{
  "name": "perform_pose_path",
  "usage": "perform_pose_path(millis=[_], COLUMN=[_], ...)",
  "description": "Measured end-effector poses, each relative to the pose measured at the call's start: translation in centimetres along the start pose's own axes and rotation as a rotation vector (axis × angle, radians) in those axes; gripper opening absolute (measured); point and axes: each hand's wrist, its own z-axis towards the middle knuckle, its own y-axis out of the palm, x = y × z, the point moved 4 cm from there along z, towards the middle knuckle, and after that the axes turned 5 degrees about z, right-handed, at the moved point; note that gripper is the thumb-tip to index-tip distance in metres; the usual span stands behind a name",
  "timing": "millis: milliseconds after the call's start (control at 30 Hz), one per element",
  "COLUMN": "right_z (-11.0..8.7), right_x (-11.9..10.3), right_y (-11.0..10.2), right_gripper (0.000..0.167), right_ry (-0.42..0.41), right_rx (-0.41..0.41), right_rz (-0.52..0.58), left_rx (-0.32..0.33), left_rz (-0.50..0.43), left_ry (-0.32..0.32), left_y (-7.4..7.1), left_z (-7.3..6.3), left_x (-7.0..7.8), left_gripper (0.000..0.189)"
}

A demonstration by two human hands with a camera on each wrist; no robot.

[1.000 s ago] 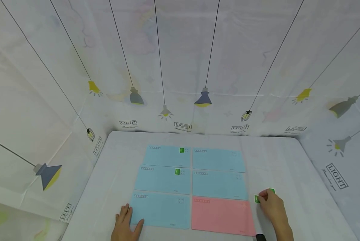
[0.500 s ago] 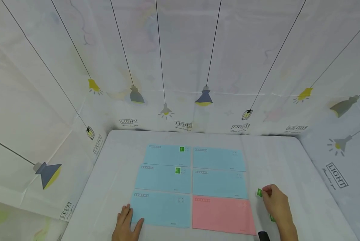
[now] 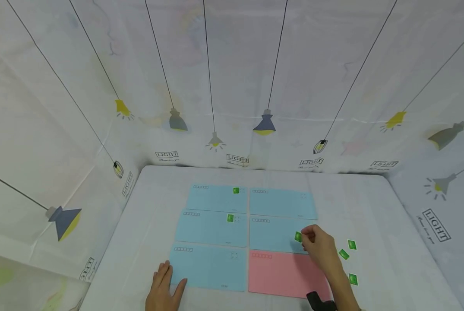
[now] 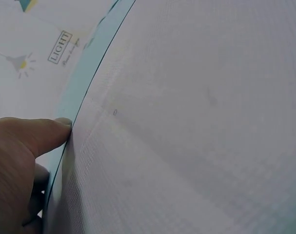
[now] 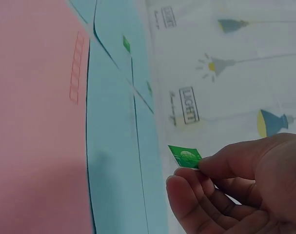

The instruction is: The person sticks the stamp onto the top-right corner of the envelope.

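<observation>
Left hand (image 3: 165, 287), fingers loosely spread, touched the near blue envelope (image 3: 204, 270) — presumably to steady it. Green stamp (image 3: 298, 236) hung over the middle-right envelope (image 3: 272, 235), its edge pinched in the right hand (image 3: 319, 248), perhaps keeping its face clear. Half a second earlier it was off the envelopes — three loose stamps (image 3: 344, 254) now lay uncovered.

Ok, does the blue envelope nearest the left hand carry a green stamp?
No, in the head view that blue envelope shows a printed square with no stamp on or beside it.
</observation>
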Motion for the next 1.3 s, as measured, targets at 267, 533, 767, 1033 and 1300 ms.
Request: perform_pose_path(millis=[267, 533, 767, 1033, 1300], right_z=[0.9, 0.9, 0.3, -0.3, -0.7], right_x=[-2.8, -4.7, -6.1, -6.9, -7.2], right_y=[6.2, 10.4, 13.3, 15.7, 17.1], right_gripper=[0.01, 0.005, 0.004, 0.004, 0.008], right_ry=[-0.047, -0.11, -0.184, -0.22, -0.214], right_rx=[-0.115, -0.191, -0.263, -0.336, -0.335], right_rz=[0.13, 0.193, 0.199, 0.205, 0.18], left_rx=[-0.078, -0.134, -0.097, -0.037, -0.098], left_rz=[-0.021, -0.021, -0.031, -0.023, -0.035], left_ry=[-0.069, -0.119, -0.098, -0.073, -0.113], left_y=[0.1, 0.3, 0.2, 0.1, 0.1], left_z=[0.1, 0.1, 0.0, -0.1, 0.1], left_x=[0.0, -0.3, -0.2, -0.4, -0.5], left_gripper=[0.066, 0.067, 0.066, 0.067, 0.066])
